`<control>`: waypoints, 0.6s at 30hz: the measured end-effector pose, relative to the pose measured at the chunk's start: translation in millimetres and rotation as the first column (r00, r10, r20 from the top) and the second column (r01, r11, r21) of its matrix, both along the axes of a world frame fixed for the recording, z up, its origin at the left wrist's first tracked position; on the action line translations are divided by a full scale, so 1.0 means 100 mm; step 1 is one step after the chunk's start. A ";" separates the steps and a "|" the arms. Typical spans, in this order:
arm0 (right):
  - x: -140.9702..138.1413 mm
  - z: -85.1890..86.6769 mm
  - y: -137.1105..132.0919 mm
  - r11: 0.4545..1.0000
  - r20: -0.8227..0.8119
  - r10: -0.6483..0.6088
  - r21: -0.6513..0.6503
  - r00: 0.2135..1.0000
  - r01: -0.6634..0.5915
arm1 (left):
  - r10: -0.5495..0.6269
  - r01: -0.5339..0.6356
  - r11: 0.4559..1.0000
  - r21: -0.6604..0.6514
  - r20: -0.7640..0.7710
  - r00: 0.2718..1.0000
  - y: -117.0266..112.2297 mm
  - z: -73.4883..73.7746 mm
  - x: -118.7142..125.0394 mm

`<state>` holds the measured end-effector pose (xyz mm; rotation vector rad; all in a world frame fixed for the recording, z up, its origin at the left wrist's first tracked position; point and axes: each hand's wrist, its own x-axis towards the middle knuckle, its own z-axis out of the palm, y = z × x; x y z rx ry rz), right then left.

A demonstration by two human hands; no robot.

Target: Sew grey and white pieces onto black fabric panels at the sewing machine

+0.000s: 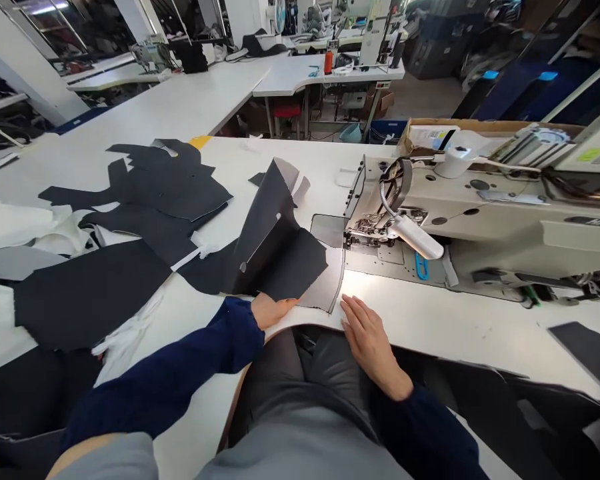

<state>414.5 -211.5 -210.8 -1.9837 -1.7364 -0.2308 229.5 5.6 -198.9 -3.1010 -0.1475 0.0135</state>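
My left hand (272, 311) grips the near edge of a folded black fabric piece (300, 261), its fingers partly hidden under the cloth. One flap of that piece stands up, and its grey underside lies flat toward the sewing machine (480, 213). My right hand (370, 337) rests on the white table with fingers stretched out, just right of the fabric's stitched grey edge (325, 293). It holds nothing. The machine's needle area is beyond the fabric's right edge, with a small white lamp (415, 235) over it.
Several black cut pieces (165, 190) lie piled at the left beside white cloth (20, 227). A blue clip-like part (421, 267) is on the machine bed. Behind the machine stands a cardboard box (405, 137) with papers. More black pieces (510, 407) hang at the lower right.
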 end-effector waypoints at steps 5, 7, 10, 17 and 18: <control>-0.05 -0.01 0.17 0.996 0.114 0.015 -0.084 0.993 -0.005 | 0.006 -0.008 0.997 0.078 0.015 1.000 -0.02 0.06 0.06; -0.04 -0.05 0.16 0.998 0.107 0.030 -0.066 0.994 -0.023 | -0.026 0.022 0.994 0.106 0.044 0.999 -0.01 0.08 0.07; -0.01 -0.10 0.11 0.998 0.052 0.066 0.011 0.996 -0.066 | -0.061 0.051 0.992 0.115 0.082 0.995 0.01 0.07 0.06; 0.03 -0.16 0.05 0.984 -0.058 0.127 0.133 0.990 -0.118 | -0.067 0.055 0.994 0.098 0.124 0.990 0.02 0.02 0.04; 0.03 -0.16 0.05 0.984 -0.068 0.127 0.135 0.990 -0.117 | -0.068 0.056 0.994 0.097 0.124 0.990 0.02 0.02 0.04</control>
